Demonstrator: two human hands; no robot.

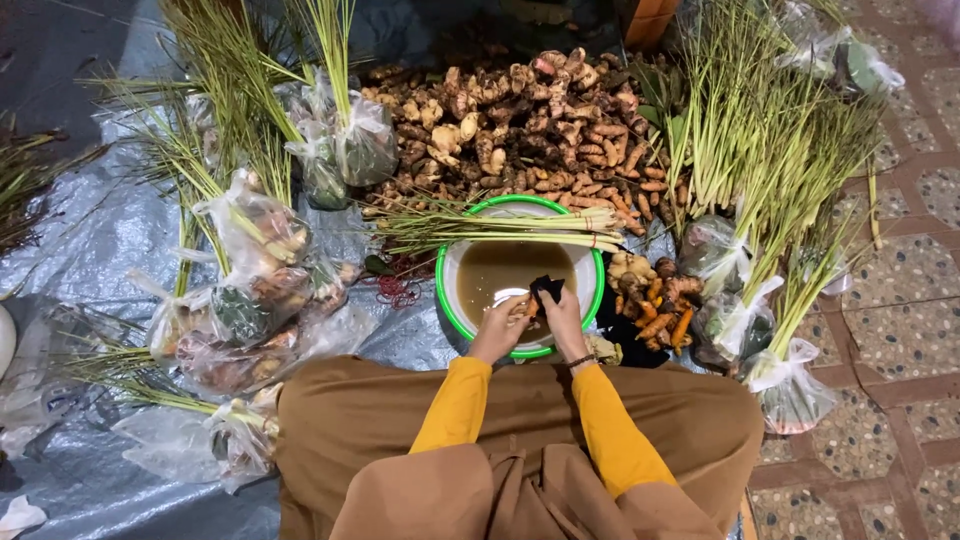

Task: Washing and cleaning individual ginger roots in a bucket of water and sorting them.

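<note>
Two hands meet over the green-rimmed basin (448, 300) of brown water: the left hand (500, 326) curls its fingers around an orange root (530, 307), the right hand (563, 312) grips a black scrubber (546, 288) touching it.

An outdoor produce-sorting spot: ginger pile (520, 120) and bagged lemongrass bundles (250, 240) on a tarp (90, 240) over paving (900, 300).
</note>
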